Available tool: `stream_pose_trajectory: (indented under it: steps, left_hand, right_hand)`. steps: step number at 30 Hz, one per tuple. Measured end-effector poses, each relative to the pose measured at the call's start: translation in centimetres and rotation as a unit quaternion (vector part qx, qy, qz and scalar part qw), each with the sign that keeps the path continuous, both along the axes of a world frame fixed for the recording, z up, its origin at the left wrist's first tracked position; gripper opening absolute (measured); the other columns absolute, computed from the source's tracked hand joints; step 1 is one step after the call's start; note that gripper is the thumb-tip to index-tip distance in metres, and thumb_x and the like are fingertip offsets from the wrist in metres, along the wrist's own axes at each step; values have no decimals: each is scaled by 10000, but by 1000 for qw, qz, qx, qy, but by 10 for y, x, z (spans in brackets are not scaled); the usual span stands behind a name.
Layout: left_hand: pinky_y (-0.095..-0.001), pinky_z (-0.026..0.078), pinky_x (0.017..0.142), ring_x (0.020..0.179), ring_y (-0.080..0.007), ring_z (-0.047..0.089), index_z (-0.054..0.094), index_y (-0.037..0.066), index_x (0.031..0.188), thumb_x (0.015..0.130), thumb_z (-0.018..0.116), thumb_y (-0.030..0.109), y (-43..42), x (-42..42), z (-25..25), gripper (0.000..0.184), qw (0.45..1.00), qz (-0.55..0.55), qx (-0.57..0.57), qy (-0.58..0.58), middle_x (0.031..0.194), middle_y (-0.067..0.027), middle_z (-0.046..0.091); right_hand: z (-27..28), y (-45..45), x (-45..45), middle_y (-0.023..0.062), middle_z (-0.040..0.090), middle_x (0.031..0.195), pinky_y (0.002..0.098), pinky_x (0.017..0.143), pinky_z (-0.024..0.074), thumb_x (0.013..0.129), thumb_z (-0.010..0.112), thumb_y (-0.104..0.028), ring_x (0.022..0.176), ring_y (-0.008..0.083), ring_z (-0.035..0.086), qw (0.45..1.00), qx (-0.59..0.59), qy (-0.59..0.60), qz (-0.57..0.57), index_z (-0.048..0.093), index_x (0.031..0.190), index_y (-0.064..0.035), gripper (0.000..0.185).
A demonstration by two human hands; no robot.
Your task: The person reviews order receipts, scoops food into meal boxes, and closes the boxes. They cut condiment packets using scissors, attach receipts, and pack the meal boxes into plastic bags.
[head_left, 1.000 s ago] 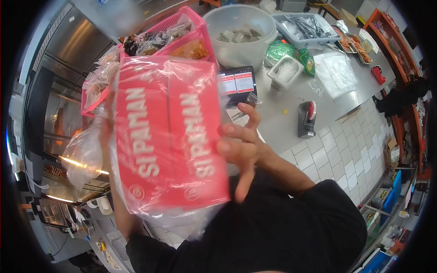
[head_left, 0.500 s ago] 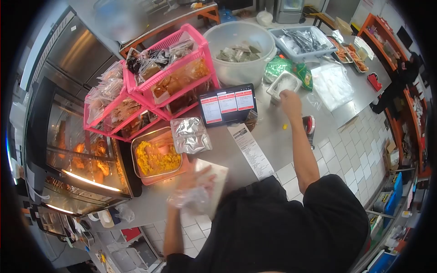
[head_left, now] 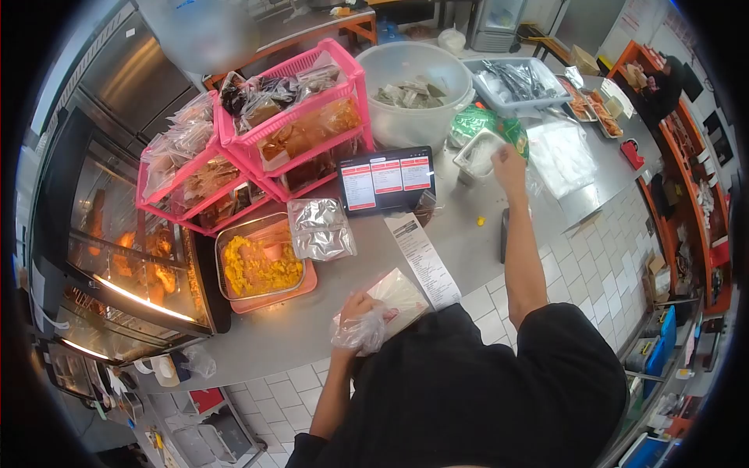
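Note:
My left hand (head_left: 363,318), with crinkled clear plastic round its palm and wrist, is closed on the near left part of a flat whitish paper bag (head_left: 399,299) at the counter's front edge. My right hand (head_left: 509,167) is bare, its fingers pinched together beside the right rim of a small metal container (head_left: 469,173) of white contents. Whether anything is between those fingers is hidden. A long printed receipt (head_left: 421,257) lies just right of the paper bag. The tablet (head_left: 387,181) stands upright behind it.
Left are a tray of yellow food (head_left: 261,265), a silver foil pouch (head_left: 321,230), pink baskets (head_left: 292,125) of packets and a glass-fronted heated cabinet (head_left: 133,242). Behind are a translucent tub (head_left: 413,125), a blue-grey bin (head_left: 519,97) and clear plastic bags (head_left: 563,152). A person (head_left: 667,82) stands far right.
My left hand has moved right with the paper bag, now flat at the counter edge. My right hand has shifted from over the metal container to its right side.

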State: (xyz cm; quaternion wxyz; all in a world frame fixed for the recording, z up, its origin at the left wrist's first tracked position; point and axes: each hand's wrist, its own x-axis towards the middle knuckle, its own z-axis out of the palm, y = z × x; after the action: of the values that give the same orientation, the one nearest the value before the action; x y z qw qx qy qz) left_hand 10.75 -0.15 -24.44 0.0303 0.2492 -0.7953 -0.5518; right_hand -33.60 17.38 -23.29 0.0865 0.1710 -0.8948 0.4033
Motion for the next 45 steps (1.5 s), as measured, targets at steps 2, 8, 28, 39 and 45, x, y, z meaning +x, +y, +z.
stream_pose_trajectory:
  steps: [2,8,28,39,45]
  left_hand:
    - [-377,466,718,799,-289,559,633,34,857,806,772,257,-11,-3,-2,267,964,-152,-211,-52,854,-108,554]
    - [-356,489,789,908,-290,599,622,40,889,782,708,151,-15,15,-6,177,973,-79,-176,125,943,-109,599]
    - [-422,478,869,936,-330,629,644,30,1050,736,691,128,-38,18,32,332,955,-17,-195,222,1016,-141,656]
    - [-359,514,662,760,-230,669,689,38,941,848,667,148,-31,38,87,146,907,101,-395,101,847,-98,687]
    - [-304,510,590,704,-144,651,669,-9,890,855,723,178,-8,72,43,197,939,333,58,59,785,-77,682]
  right_hand:
    - [6,6,-3,219,653,901,444,755,488,818,623,-193,863,401,630,996,-8,67,-56,582,920,-13,211]
    - [35,25,40,134,629,786,371,680,479,839,647,-206,731,273,616,978,-108,88,-152,570,909,-31,204]
    - [9,-96,278,110,544,913,396,816,437,770,664,-37,921,300,527,819,-95,46,564,576,913,-68,170]
    - [79,-111,319,94,555,1084,423,886,412,756,690,-47,1042,297,526,839,-42,222,495,616,979,-67,236]
    - [39,-93,339,88,558,1093,395,831,473,756,704,-24,1005,304,543,779,-55,27,624,621,1035,-85,297]
